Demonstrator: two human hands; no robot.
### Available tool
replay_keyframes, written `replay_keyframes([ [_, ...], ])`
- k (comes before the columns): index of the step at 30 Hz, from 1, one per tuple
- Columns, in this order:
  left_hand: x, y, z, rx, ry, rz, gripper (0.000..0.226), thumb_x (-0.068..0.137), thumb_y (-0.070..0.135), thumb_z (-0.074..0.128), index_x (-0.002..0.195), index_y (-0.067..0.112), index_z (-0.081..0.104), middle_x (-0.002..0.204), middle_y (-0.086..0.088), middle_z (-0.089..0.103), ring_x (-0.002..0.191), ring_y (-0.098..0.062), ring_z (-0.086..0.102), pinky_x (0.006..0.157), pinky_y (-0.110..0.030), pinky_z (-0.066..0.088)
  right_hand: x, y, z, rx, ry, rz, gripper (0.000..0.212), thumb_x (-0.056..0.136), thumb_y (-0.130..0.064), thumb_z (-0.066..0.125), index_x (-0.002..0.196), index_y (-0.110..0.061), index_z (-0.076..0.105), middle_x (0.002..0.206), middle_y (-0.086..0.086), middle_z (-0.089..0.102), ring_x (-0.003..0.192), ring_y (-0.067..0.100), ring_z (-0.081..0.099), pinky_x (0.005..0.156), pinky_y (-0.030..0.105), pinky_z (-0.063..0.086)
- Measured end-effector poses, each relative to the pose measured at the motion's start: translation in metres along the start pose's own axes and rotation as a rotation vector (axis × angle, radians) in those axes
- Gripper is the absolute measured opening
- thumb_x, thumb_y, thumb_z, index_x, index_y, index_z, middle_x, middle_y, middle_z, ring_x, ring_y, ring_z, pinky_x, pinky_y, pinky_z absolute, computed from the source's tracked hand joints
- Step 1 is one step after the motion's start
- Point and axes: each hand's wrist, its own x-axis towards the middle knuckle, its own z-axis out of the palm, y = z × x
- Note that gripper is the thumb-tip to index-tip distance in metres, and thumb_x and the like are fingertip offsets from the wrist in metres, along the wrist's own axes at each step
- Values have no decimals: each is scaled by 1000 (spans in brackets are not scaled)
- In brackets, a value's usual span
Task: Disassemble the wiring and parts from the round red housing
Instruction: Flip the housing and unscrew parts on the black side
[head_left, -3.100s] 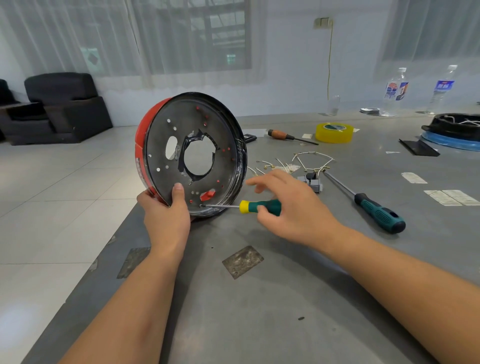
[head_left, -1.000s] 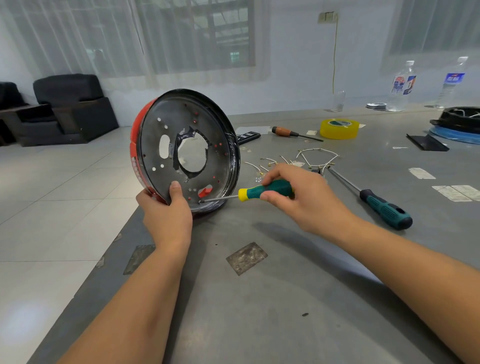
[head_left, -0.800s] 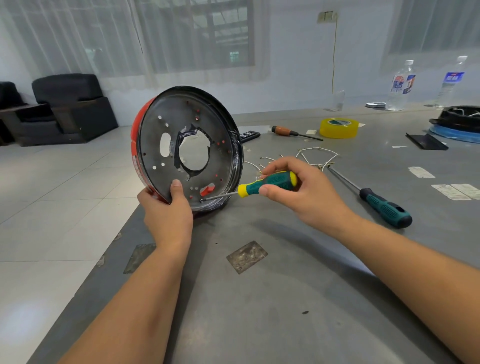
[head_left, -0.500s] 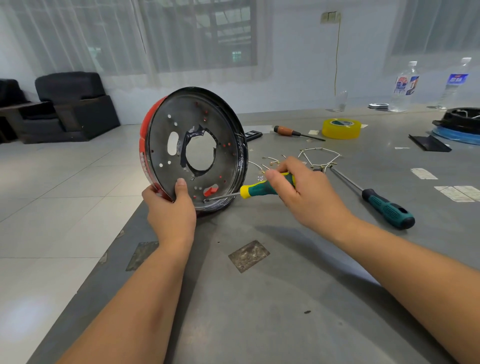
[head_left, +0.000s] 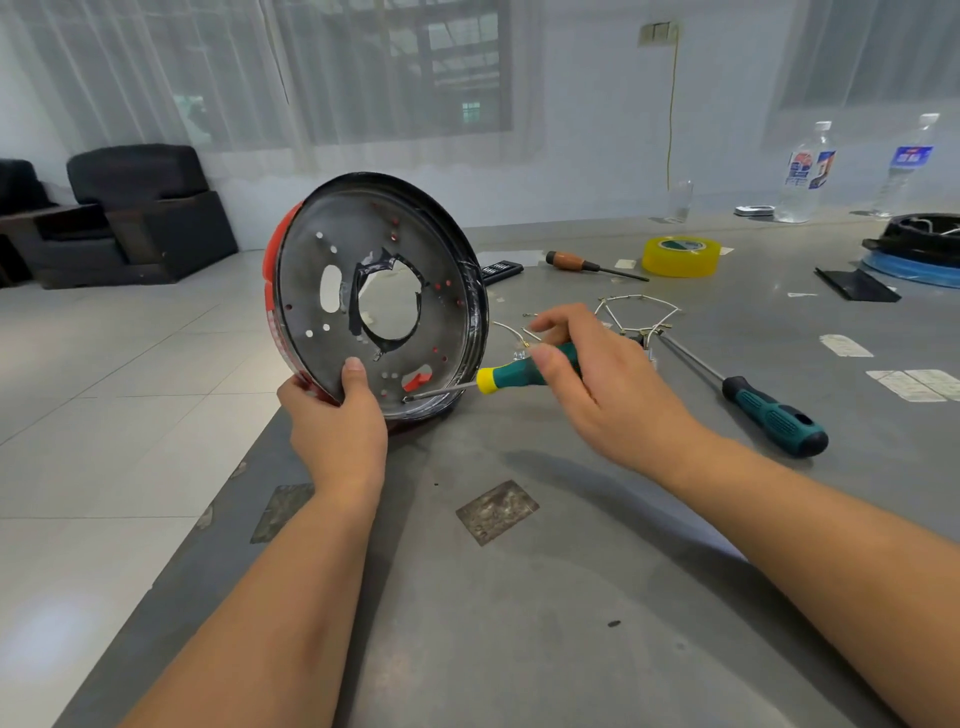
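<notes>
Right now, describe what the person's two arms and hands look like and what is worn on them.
Both forearms are bare as far as the picture shows; no sleeve edge comes into view. The left hand and the right hand wear no gloves, and no ring, watch or wristband shows on either. The fingernails that show are short and unpainted. No markings, cables or straps are visible on either arm.

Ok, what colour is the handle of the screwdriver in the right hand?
Dark green with a yellow collar at the shaft end, on the small screwdriver pinched by the right hand; head view.
</notes>
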Motion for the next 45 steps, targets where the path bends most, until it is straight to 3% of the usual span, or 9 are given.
replay_keyframes([
  [5, 1, -1, 0, -5, 9, -9, 32, 99, 44, 66, 115, 26, 45, 93, 19, 61, 101, -26, 65, 93, -42, 53, 4, -5, -1, 559, 75, 255, 27, 92, -19, 76, 112, -28, 60, 103, 3, 75, 93, 35, 69, 85, 50, 58],
  [9, 2, -3, 1, 3, 16, -7, 32, 99, 44, 66, 114, 25, 45, 92, 20, 60, 98, -24, 62, 88, -36, 47, 2, 0, 0, 586, -57, 288, 20, 95, -9, 68, 110, -21, 66, 110, -3, 76, 93, 24, 66, 83, 34, 54],
  [14, 2, -4, 1, 10, 11, 0, 31, 99, 44, 66, 114, 26, 46, 92, 21, 59, 97, -23, 62, 86, -34, 44, 0, 8, 4, 87, 49, 321, 37, 102, -62, 40, 96, -30, 60, 71, -3, 70, 66, 9, 66, 65, 34, 46],
  [18, 3, -4, 1, 12, 4, -1, 32, 99, 45, 66, 114, 26, 46, 93, 19, 60, 98, -24, 63, 87, -38, 49, 0, 13, 1, -23, 17, 154, 17, 104, -43, 46, 109, -30, 56, 77, -5, 64, 67, 7, 56, 58, 21, 39],
  [22, 3, -5, 1, 20, 3, 6, 32, 99, 45, 66, 114, 26, 46, 93, 21, 59, 96, -23, 62, 85, -35, 46, -4, 8, 0, 106, 1, 11, 39, 87, -27, 62, 125, -22, 53, 102, -12, 54, 97, -7, 51, 77, 5, 37],
  [29, 3, -6, 2, 20, -6, 17, 33, 100, 44, 66, 115, 25, 46, 93, 20, 59, 93, -19, 60, 85, -33, 43, -1, 1, -1, -149, 60, 61, 51, 102, -55, 31, 139, -27, 51, 60, -8, 53, 60, 14, 52, 61, 36, 39],
  [35, 3, -6, 2, 2, -8, 8, 31, 99, 45, 67, 114, 27, 46, 93, 22, 59, 88, -8, 61, 85, -33, 45, -5, 1, 1, 114, 11, -10, 54, 84, -23, 57, 136, -28, 44, 104, -7, 52, 94, 7, 51, 78, 11, 41],
  [40, 5, -8, 2, 4, -9, -3, 33, 98, 46, 67, 114, 27, 45, 92, 22, 59, 84, 3, 57, 84, -31, 41, -2, 6, 0, 0, 57, 87, 46, 100, -59, 35, 138, -35, 47, 69, 1, 63, 64, 13, 60, 66, 35, 51],
  [45, 5, -7, 1, 3, -7, -10, 33, 98, 47, 67, 115, 27, 46, 93, 22, 59, 88, -9, 61, 86, -32, 41, -3, 3, 1, 77, 25, 6, 57, 85, -27, 55, 141, -30, 49, 100, -7, 57, 85, 8, 55, 73, 18, 44],
])
